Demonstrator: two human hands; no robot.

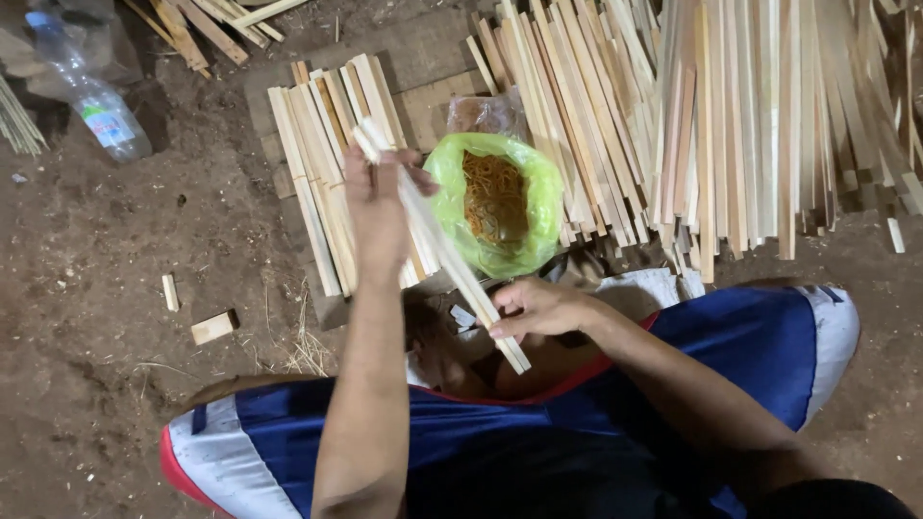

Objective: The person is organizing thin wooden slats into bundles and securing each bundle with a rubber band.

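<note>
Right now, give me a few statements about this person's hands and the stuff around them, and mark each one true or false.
1. Both hands hold one bundle of wooden sticks. True: left hand at its top end, right hand near its bottom end.
2. The green bag holds rubber bands. True.
3. The plastic bottle stands upright. False: it lies on its side.
4. The green bag lies at the picture's left edge. False: it lies near the middle, beside the big stick pile.

Head-worn view, steeply downward, seemingly close.
</note>
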